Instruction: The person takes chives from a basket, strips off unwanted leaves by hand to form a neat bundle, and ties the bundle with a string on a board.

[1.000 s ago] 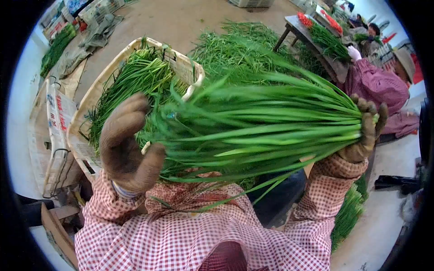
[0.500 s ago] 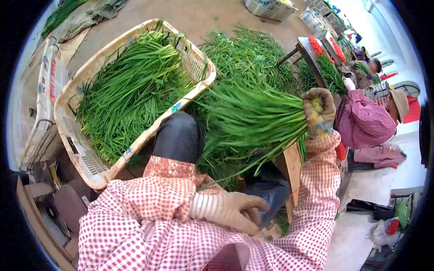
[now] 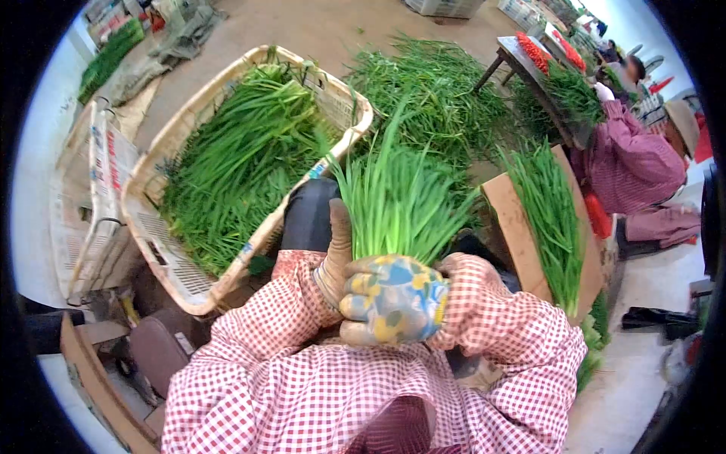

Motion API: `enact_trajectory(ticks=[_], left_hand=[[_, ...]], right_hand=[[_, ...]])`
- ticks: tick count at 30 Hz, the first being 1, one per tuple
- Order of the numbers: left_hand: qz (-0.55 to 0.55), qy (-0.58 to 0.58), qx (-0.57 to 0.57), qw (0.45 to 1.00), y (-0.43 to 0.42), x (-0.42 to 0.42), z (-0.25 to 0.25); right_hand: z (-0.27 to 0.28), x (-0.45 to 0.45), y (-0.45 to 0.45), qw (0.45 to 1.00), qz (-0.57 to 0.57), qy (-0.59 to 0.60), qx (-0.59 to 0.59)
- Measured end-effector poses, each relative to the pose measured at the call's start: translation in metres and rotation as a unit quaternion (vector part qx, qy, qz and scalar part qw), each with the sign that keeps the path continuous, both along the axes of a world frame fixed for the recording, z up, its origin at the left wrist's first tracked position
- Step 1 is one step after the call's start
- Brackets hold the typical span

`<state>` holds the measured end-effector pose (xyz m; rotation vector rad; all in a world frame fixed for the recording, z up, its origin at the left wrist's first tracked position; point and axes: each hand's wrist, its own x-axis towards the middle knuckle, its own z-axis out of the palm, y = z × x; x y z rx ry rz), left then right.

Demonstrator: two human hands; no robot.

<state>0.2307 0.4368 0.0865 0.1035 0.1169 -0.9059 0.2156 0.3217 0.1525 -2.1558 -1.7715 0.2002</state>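
Note:
In front of my torso, my right hand (image 3: 397, 299), in a blue and yellow patterned glove, is wrapped round the lower end of a bunch of long green chives (image 3: 393, 204). The leaves point up and fan out; the stem ends are hidden by the glove. My left hand (image 3: 336, 253), in a beige glove, is held upright along the bunch's left side with its fingers stretched out; whether it presses on the leaves I cannot tell. Another bunch of chives (image 3: 552, 227) lies on a brown board (image 3: 508, 216) to my right.
A cream plastic crate (image 3: 219, 291) piled with chives stands at my left, beside a white crate (image 3: 102, 189). Loose chives (image 3: 431, 98) heap on the floor ahead. At the right, a co-worker in a purple sleeve (image 3: 631, 163) is beside a table (image 3: 522, 57) with red ties.
My right hand has brought the bunch from the right into the middle and turned it upright. My left hand has risen from my lap beside it. The bunch on the board now shows.

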Motion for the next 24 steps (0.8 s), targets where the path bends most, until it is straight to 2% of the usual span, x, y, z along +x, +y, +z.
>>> enact_trajectory(ticks=[2,5,6,8,11,12,13,14,15,16,18,20,21,22,24], left_hand=[[0.046,-0.041,-0.023,0.998,0.002,-0.002,-0.008],[0.028,-0.071,-0.070,0.995,0.005,0.004,-0.029],[0.001,-0.083,-0.070,0.994,0.004,0.008,-0.033],[0.033,-0.078,-0.089,0.992,-0.010,0.009,-0.022],[-0.002,-0.138,-0.116,0.984,-0.026,0.022,-0.012],[0.054,-0.118,-0.064,0.989,-0.034,0.021,-0.003],[0.061,-0.132,-0.050,0.988,-0.037,0.021,0.001],[0.069,-0.148,-0.039,0.986,-0.041,0.023,0.004],[0.068,-0.166,-0.045,0.983,-0.048,0.027,0.000],[0.059,-0.166,-0.051,0.983,-0.052,0.026,0.001],[0.015,-0.181,-0.050,0.982,-0.061,0.026,0.004],[-0.003,-0.199,-0.044,0.979,-0.066,0.029,0.004],[-0.004,-0.234,-0.017,0.972,-0.067,0.031,0.000],[-0.001,-0.269,0.011,0.963,-0.068,0.033,0.000],[0.043,-0.221,0.047,0.973,-0.075,0.023,0.005]], right_hand=[[-0.015,-0.004,0.007,0.998,0.001,0.043,-0.041],[-0.024,-0.004,0.007,0.997,-0.002,0.072,0.030],[-0.024,-0.004,0.005,0.994,-0.006,0.083,0.066],[-0.015,-0.006,-0.001,0.981,-0.010,0.108,0.161],[0.012,-0.014,-0.021,0.925,-0.036,0.125,0.357],[0.019,-0.023,-0.043,0.913,-0.089,0.150,0.368],[0.030,-0.040,-0.066,0.898,-0.240,0.075,0.361],[0.032,-0.071,-0.076,0.782,-0.460,0.171,0.384],[0.015,-0.075,-0.088,0.631,-0.634,0.193,0.403],[0.038,-0.078,-0.094,0.617,-0.648,0.258,0.364],[0.003,-0.075,-0.108,0.632,-0.573,0.298,0.428],[-0.005,-0.069,-0.105,0.698,-0.551,0.289,0.354],[0.000,-0.067,-0.099,0.695,-0.542,0.328,0.338],[-0.014,-0.059,-0.099,0.730,-0.544,0.273,0.312],[-0.022,-0.052,-0.081,0.725,-0.606,0.198,0.261]])
